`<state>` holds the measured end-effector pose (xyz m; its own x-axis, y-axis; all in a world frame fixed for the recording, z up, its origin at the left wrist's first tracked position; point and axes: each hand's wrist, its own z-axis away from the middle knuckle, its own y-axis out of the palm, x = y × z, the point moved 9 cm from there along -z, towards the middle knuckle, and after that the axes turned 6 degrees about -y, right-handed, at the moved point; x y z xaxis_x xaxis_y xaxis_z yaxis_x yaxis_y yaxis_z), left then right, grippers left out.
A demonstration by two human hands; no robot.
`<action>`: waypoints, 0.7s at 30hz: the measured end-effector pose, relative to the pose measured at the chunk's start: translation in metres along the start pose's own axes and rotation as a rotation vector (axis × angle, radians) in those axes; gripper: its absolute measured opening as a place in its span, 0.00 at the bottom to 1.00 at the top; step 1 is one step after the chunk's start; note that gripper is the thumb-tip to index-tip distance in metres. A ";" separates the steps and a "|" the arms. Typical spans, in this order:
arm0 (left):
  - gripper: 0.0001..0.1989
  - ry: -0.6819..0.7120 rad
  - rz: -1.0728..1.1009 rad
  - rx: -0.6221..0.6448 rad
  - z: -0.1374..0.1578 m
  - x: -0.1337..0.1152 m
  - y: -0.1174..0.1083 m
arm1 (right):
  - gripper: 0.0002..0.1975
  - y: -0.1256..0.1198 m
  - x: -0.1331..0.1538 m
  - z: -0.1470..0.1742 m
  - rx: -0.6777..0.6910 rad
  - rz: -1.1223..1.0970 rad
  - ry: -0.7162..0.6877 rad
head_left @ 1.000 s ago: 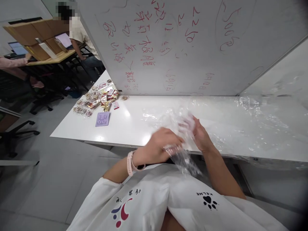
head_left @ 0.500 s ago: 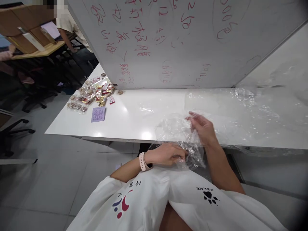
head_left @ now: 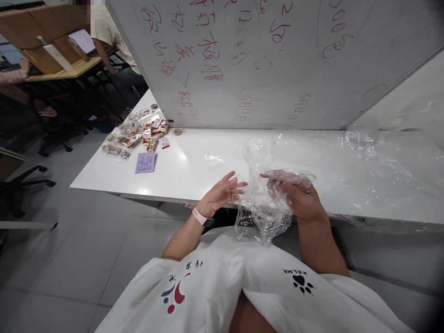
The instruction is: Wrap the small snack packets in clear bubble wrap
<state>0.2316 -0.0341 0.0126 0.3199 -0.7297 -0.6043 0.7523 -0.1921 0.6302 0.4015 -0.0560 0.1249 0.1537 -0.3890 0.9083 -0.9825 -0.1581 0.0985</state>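
Note:
A crumpled clear plastic bag (head_left: 265,217) hangs over the near edge of the white table (head_left: 194,180), in front of my shirt. My right hand (head_left: 300,196) is closed on it, with folds of the plastic across the fingers. To the left, my left hand (head_left: 222,194), with a pale pink watch (head_left: 203,217) at the wrist, is open. Its fingers are spread just beside the plastic, and whether the tips touch it I cannot tell. What lies inside the bag, if anything, cannot be made out.
Small wrapped packets (head_left: 138,132) lie heaped at the table's left end, beside a purple patterned card (head_left: 145,163). More clear plastic (head_left: 374,171) spreads over the right side. A whiteboard (head_left: 256,64) with red writing stands behind. A person (head_left: 118,51) sits at the far left.
My left hand has let go of the plastic and moved up and left, its fingers now spread. My right hand has gathered plastic into its grip.

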 end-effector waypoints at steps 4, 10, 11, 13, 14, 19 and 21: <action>0.47 0.052 -0.149 -0.156 -0.002 -0.003 0.004 | 0.13 -0.009 0.006 0.001 -0.047 0.006 -0.031; 0.40 0.317 -0.163 -0.182 0.017 -0.039 -0.006 | 0.18 -0.041 0.033 -0.014 -0.225 0.026 -0.137; 0.38 0.481 -0.174 -0.263 0.031 -0.059 -0.015 | 0.19 -0.050 0.041 -0.015 -0.306 0.036 -0.205; 0.30 0.786 -0.210 -0.426 0.068 -0.096 -0.028 | 0.20 -0.066 0.051 -0.014 -0.433 0.017 -0.306; 0.25 0.897 -0.242 -0.491 0.087 -0.111 -0.031 | 0.20 -0.071 0.050 -0.013 -0.458 -0.006 -0.314; 0.16 1.082 -0.499 -0.558 0.143 -0.147 -0.009 | 0.21 -0.086 0.026 -0.007 -0.472 -0.023 -0.207; 0.19 1.063 -0.541 -0.488 0.150 -0.152 -0.002 | 0.24 -0.090 0.012 -0.005 -0.473 0.031 -0.157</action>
<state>0.0951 -0.0211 0.1757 0.0390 0.2872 -0.9571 0.9891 0.1253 0.0779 0.4912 -0.0416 0.1291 0.1015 -0.5245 0.8453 -0.9215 0.2707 0.2786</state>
